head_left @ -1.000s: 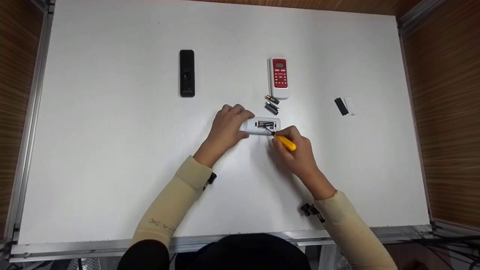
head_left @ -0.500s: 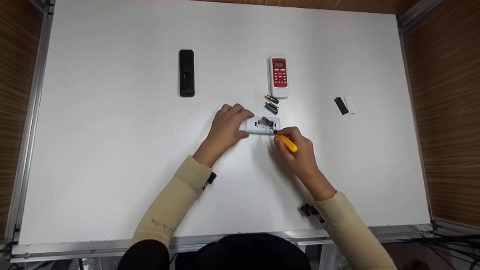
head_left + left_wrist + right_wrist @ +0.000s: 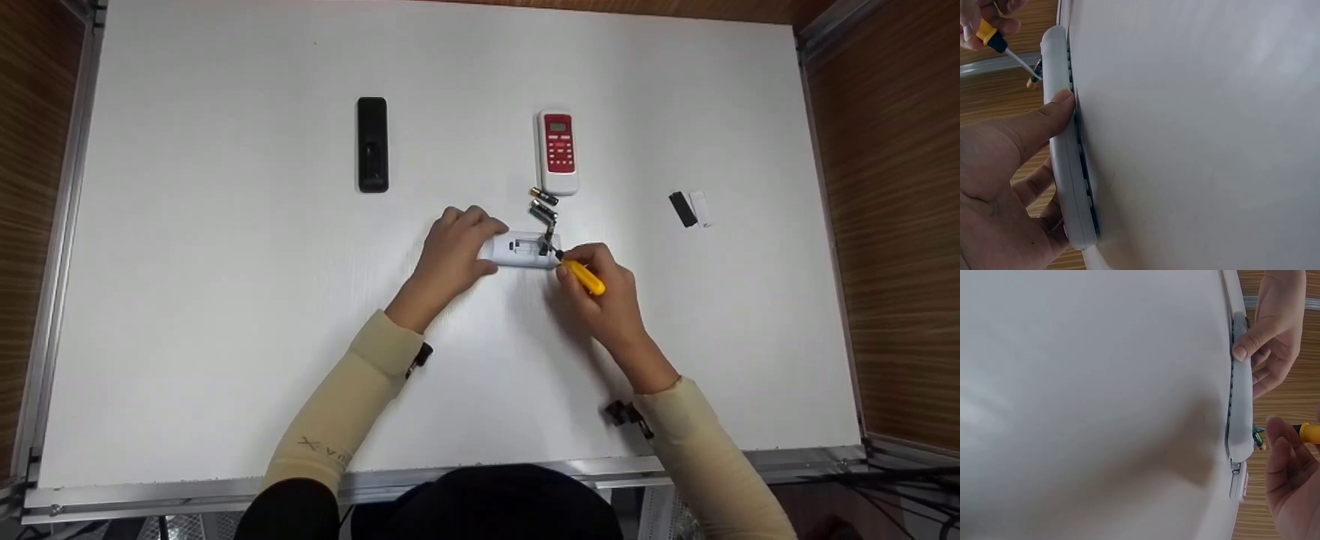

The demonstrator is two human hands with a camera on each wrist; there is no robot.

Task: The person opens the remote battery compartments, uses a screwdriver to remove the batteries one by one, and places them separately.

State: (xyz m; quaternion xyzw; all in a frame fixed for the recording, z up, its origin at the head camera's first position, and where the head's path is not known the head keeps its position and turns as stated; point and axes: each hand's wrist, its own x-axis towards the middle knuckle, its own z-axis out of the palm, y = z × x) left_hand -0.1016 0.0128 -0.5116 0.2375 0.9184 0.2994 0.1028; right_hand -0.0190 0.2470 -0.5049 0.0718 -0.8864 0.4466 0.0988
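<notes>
Clamping a pale remote (image 3: 517, 261) mid-counter (image 3: 225, 262), left hand (image 3: 457, 251) wrapped snug, right hand (image 3: 609, 296) pinching a screwdriver (image 3: 584, 277) right at a tilted battery (image 3: 549, 234), red remote (image 3: 559, 154) nearer the far edge

the screwdriver handle (image 3: 583, 277) is yellow, one remote (image 3: 520, 259) pale grey, another remote (image 3: 559, 154) red and white, the walls (image 3: 889, 187) wood-grained brown.

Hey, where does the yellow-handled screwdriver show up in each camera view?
Head: yellow-handled screwdriver right of centre, in the right hand.
Left wrist: yellow-handled screwdriver in the top left corner.
Right wrist: yellow-handled screwdriver at the right edge, slightly below mid-height, only partly visible.
Shared landmark: the white remote gripped by the left hand.
</notes>
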